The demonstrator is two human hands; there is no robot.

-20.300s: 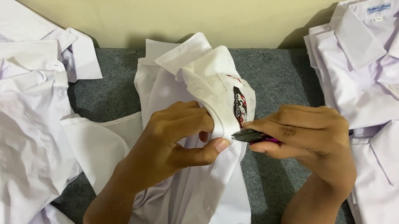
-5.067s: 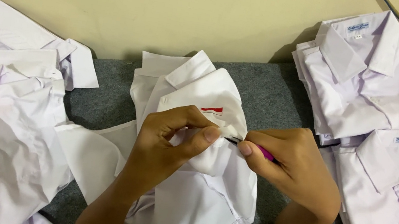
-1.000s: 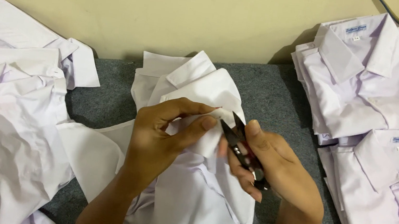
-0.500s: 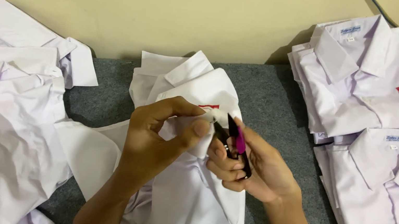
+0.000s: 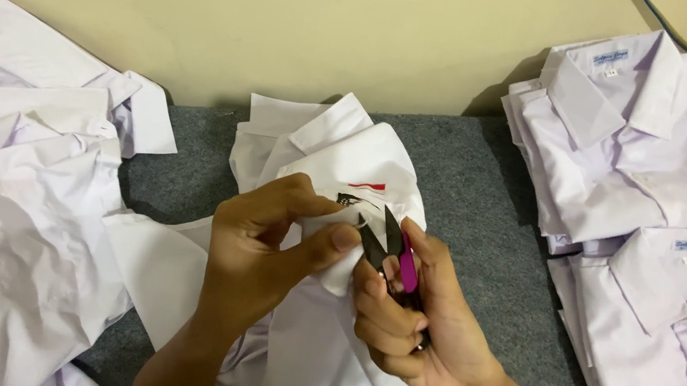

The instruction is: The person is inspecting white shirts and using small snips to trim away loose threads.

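I see my 2 hands meeting at the centre of the frame over a white shirt that lies on the grey cloth surface. My left hand is curled shut on a bunched fold of that shirt, thumb and forefinger pinching the fabric just beside a small dark badge and a short red stripe sewn on the chest. My right hand is closed round a pair of thread snips with a pink grip, fingers wrapped tight on the handle. The 2 dark blades stand apart in a narrow V.

What matters here is the line of the snips. Their long axis runs from lower right to upper left of the frame, tips pointing up at the pinched fold and the badge. The tips sit just beside my left thumb and forefinger, very near the cloth; I cannot tell whether they touch it. The right hand carries the blades, the left is the nearer hand to the badge and holds the fabric taut.

At the left of the frame lies a loose heap of white shirts. At the right is a stack of folded shirts, collars up, well apart from my hands.
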